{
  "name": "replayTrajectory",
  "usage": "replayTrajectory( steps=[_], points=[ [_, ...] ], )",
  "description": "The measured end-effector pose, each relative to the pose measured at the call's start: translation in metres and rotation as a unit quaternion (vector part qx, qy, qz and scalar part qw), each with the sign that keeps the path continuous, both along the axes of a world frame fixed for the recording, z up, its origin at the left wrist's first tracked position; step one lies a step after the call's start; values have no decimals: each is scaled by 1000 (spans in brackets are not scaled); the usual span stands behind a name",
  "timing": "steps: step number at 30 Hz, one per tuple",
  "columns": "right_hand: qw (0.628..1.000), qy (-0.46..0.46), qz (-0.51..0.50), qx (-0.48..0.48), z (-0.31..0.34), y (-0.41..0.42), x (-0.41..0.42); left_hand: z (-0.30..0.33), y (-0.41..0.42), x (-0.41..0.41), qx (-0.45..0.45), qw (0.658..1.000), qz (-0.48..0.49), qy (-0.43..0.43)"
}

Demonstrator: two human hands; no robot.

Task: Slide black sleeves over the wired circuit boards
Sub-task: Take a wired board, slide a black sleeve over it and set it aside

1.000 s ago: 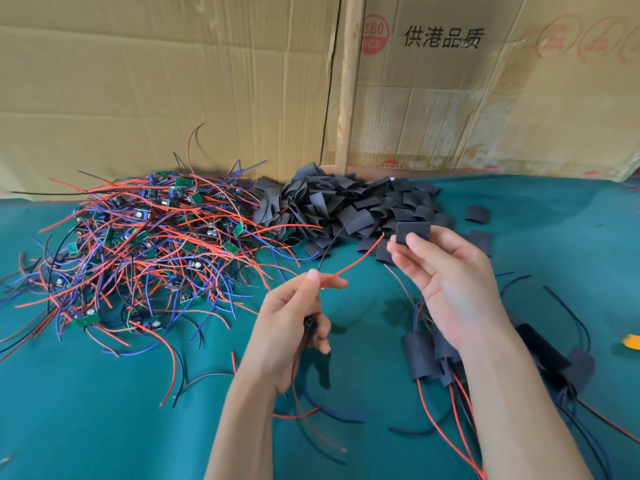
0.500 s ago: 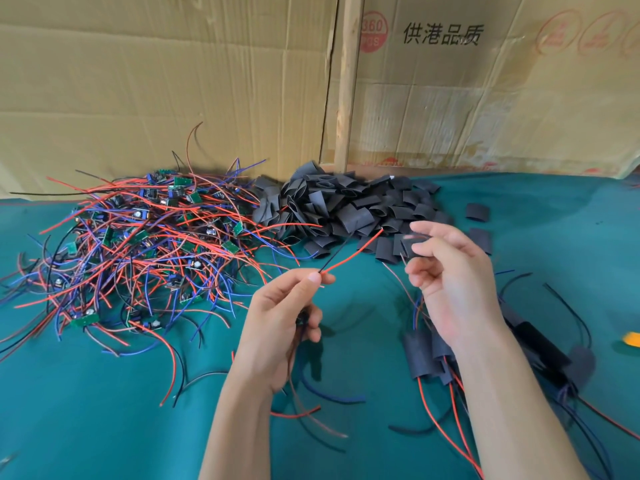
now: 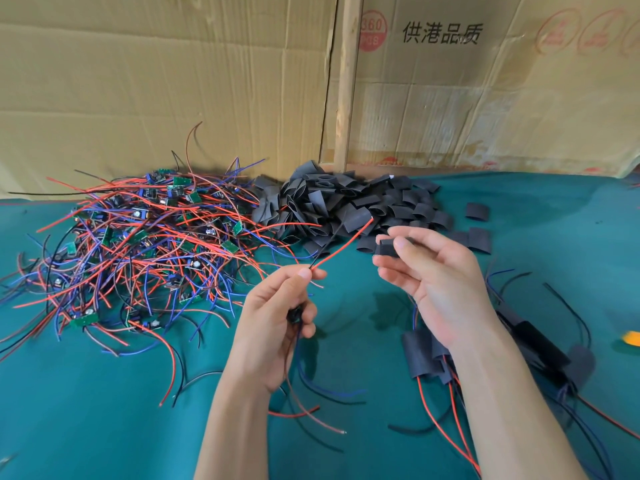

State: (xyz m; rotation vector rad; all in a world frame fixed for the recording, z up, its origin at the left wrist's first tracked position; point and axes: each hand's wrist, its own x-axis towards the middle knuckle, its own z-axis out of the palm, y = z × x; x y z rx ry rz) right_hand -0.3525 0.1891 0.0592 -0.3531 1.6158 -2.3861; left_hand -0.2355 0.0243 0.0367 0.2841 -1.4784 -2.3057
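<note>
My left hand [image 3: 273,327] grips a small wired circuit board [image 3: 295,315], mostly hidden in the palm, and pinches its red and black wires [image 3: 341,242], which point up to the right. My right hand [image 3: 433,271] pinches a black sleeve [image 3: 386,244] between thumb and fingers, just right of the wire tips and apart from them. A pile of loose black sleeves [image 3: 346,209] lies behind both hands. A tangle of wired circuit boards [image 3: 138,244] covers the table's left.
Boards with sleeves on them [image 3: 426,355] lie under my right forearm, wires trailing toward me. Green cloth [image 3: 86,410] covers the table. Cardboard sheets [image 3: 173,81] stand along the back edge. An orange object [image 3: 632,338] sits at the right edge.
My right hand has lifted a sleeve off the pile and turned it toward the wire tips. My left hand has raised the wires slightly.
</note>
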Motion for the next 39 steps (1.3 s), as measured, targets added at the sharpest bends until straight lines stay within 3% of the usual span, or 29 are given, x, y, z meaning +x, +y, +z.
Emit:
replayTrajectory(
  steps=[7, 13, 25, 39],
  points=[
    [999, -16, 9, -46, 4, 2, -1, 0, 1, -2, -11, 1000, -8, -7],
    [999, -3, -36, -22, 3, 2, -2, -2, -1, -1, -11, 1000, -7, -10],
    [996, 21, 48, -73, 4, 7, -2, -2, -1, -1, -5, 1000, -12, -20],
    [999, 48, 3, 17, 8, 3, 3, 2, 3, 0, -32, 999, -30, -24]
  ],
)
